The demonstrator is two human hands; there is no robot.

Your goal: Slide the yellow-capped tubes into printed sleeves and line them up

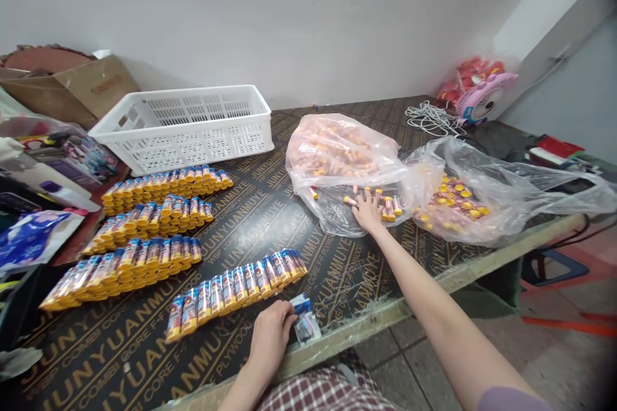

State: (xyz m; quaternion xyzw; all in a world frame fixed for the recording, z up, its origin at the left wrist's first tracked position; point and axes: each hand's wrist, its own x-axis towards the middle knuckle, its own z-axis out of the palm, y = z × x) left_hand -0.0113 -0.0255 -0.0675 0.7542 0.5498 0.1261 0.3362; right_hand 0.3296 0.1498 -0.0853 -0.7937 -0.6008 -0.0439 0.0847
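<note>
Checked cloth (322, 393) lies nearest; the left hand's (270, 332) fingertips meet at packets (305, 322), grip unclear, while the nearer right hand (369, 213) spreads fingers among bagged tubes (389, 208), several pointing near-to-far at its right.

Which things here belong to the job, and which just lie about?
Likely in use:
- small pink tubes with yellow caps, at the right hand
- clear, blue-topped plastic packets, at the left hand
- translucent plastic bags
- rows of blue-and-yellow tubes

Probably lying about:
- round pink fan
- coiled white cord
- brown cardboard box
</note>
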